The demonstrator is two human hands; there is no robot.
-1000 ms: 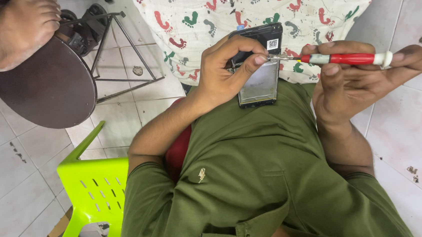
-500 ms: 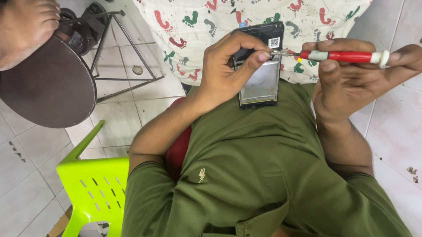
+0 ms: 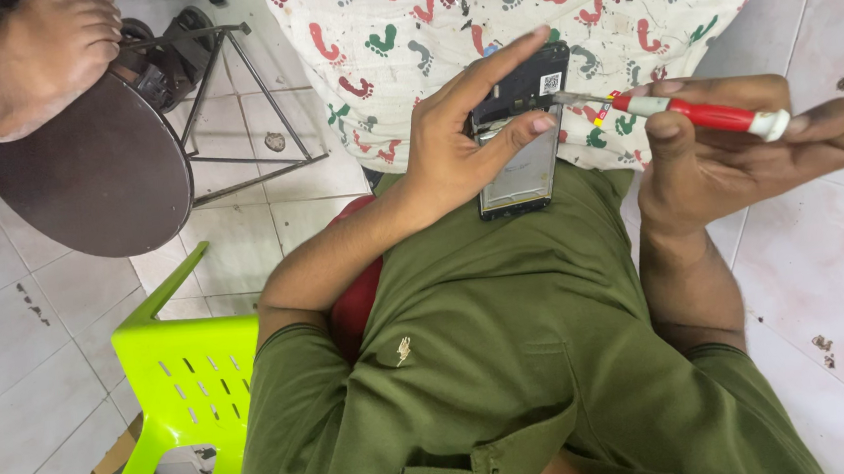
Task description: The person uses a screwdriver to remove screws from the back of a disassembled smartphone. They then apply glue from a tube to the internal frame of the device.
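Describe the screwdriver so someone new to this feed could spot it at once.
Start at the footprint-patterned cloth over the lap, then find the opened phone that the left hand steadies against it. Just right of the phone, the right hand holds the screwdriver, tip toward the phone's upper edge. It is the only slim red tool, with white ends.

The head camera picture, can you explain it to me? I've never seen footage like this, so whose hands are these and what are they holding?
The camera sits on a person's head and looks down, so you see their green shirt and both hands. The left hand steadies an opened smartphone resting on their lap. The right hand holds a red-handled screwdriver, its tip at the phone's top edge. A footprint-patterned cloth lies beyond. On the left are a lime plastic chair and a round brown stool with another person's foot on it.
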